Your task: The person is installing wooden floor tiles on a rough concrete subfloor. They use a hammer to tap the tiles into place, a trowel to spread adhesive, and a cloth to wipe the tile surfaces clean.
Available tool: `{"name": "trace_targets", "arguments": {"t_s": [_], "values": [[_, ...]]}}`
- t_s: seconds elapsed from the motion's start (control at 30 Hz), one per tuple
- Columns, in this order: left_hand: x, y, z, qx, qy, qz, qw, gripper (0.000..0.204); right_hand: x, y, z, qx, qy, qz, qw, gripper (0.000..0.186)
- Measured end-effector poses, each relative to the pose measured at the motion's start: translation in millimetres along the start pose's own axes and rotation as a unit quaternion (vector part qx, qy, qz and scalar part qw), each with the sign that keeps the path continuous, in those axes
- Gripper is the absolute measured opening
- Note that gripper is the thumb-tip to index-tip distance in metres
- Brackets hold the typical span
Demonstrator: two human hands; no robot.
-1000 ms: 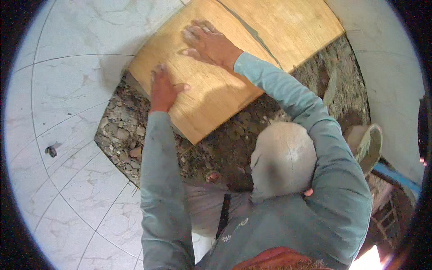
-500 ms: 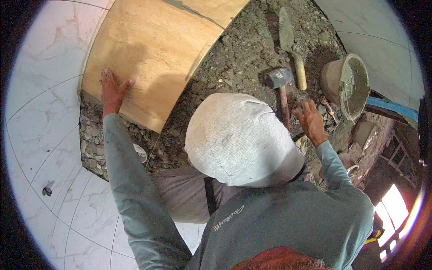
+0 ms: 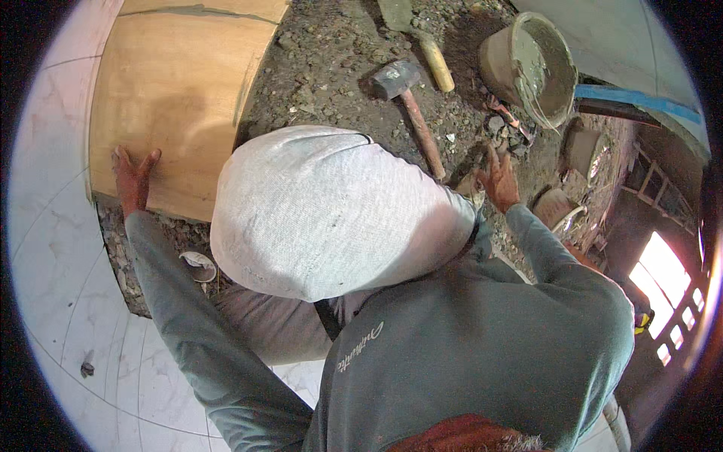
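Note:
My left hand (image 3: pixel 134 179) lies spread on the near left corner of a large tan, wood-coloured panel (image 3: pixel 169 83); whether it is a tile or a board I cannot tell. Over the rubble to the right is my right hand (image 3: pixel 499 181), its fingers stretched forward and apart, with nothing visible in them. Just left of it ends the reddish-brown handle of a mallet (image 3: pixel 419 124) with a dark head. Beyond the mallet lies a trowel (image 3: pixel 432 63) with a tan handle, its blade partly out of view. A red-handled tool (image 3: pixel 510 117) rests between my right hand and a mortar-smeared bucket (image 3: pixel 493 64).
My pale-clad knee (image 3: pixel 331 215) covers the middle ground. Bare soil and rubble (image 3: pixel 316 83) surround the tools. Marbled white tiles (image 3: pixel 53 248) border the left side. A broken white cup-like piece (image 3: pixel 199 265) sits by my left forearm. A blue strip (image 3: pixel 640 102) edges the right.
The whole view has shifted, so the panel, mallet, trowel and bucket appear farther left and higher. My left hand stays on the panel. My right hand is still beside the mallet's handle end.

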State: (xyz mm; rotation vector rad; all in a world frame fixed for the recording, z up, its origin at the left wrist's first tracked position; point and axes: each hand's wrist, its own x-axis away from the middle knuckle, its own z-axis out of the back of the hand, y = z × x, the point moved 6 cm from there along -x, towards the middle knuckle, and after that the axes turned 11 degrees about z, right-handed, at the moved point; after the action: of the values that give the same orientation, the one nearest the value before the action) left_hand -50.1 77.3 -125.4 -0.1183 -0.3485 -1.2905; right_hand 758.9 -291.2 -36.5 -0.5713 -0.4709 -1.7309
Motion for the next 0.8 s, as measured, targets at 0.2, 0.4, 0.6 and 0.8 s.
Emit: {"name": "trace_targets", "arguments": {"t_s": [0.2,0.4,0.6,0.8], "values": [[-6,-7,-5,-0.013,0.009,-0.015,1.0,0.123,53,65,-73,-0.146,-0.018,-0.133,0.98,0.099],[-11,-16,-13,0.011,-0.009,-0.007,1.0,0.123,76,93,-141,-0.201,-0.24,-0.251,0.916,0.093],[-5,-7,-10,-0.048,-0.036,0.013,0.998,0.117,88,60,-118,-0.48,-0.08,-0.344,0.803,0.065],[15,21,-3,-0.008,-0.02,0.003,1.0,0.113,-18,-38,70,-0.578,-0.068,-0.098,0.807,0.044]]}}
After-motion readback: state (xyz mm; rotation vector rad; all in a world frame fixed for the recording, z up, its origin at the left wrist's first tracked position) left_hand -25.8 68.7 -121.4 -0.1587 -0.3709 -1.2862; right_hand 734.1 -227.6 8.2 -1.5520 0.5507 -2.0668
